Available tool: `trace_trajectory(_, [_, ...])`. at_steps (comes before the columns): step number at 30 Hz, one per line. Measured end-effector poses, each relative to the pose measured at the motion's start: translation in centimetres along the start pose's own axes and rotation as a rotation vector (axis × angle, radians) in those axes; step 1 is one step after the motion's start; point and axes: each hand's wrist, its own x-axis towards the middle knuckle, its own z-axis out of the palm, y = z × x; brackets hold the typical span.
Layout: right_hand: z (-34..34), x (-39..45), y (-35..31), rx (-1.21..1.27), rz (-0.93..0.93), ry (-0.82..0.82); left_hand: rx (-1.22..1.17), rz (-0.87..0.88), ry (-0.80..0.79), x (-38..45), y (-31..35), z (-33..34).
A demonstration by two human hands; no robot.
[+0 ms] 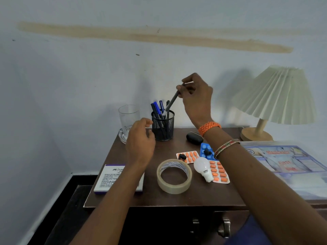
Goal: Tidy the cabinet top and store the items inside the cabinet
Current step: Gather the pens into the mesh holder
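- Right hand point(195, 96) pinches a grey pen point(170, 104), tip at the mesh pen holder point(163, 126), centre frame
- Left hand point(140, 138) hovers relaxed, holding nothing
- Tape roll point(174, 175), bulb point(203, 167) and pill strips point(220, 171) lie on the table point(177, 200); storing not begun

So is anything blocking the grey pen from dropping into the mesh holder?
Only partly. The right hand pinches the grey pen with its tip at the mesh holder rim. Blue and black pens crowd the left side; the right side looks open.
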Motion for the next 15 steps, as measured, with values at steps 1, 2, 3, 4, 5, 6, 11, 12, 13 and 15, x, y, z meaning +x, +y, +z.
trace_trajectory(1, [0.7,0.1,0.4,-0.031,-0.01,-0.035,0.007,0.015,0.001,0.1,-0.3,0.1])
trace_trajectory(2, [1.3,0.2,0.8,-0.064,-0.015,-0.066,0.016,0.028,-0.001,0.1,-0.6,0.2])
trace_trajectory(3, [2.0,0.3,1.1,-0.091,-0.013,-0.092,0.029,0.04,-0.003,0.2,-0.8,0.3])
trace_trajectory(4, [2.7,0.4,1.3,-0.111,-0.011,-0.112,0.045,0.049,-0.006,0.3,-1.1,0.4])
trace_trajectory(5, [3.4,0.5,1.6,-0.133,-0.017,-0.128,0.058,0.054,-0.007,0.5,-1.3,0.4])
trace_trajectory(6, [4.1,0.6,1.7,-0.164,-0.032,-0.143,0.067,0.052,-0.008,0.6,-1.6,0.5])
trace_trajectory(11, [6.5,0.1,2.8,-0.348,-0.053,-0.274,0.07,0.051,-0.024,1.0,-2.6,0.5])
trace_trajectory(12, [6.7,0.0,3.1,-0.372,-0.047,-0.289,0.069,0.055,-0.025,1.1,-2.7,0.5])
trace_trajectory(13, [7.0,-0.1,3.5,-0.389,-0.041,-0.302,0.068,0.057,-0.025,1.1,-2.9,0.5])
trace_trajectory(15, [7.4,-0.2,4.1,-0.43,-0.024,-0.333,0.065,0.059,-0.025,1.2,-3.0,0.4])
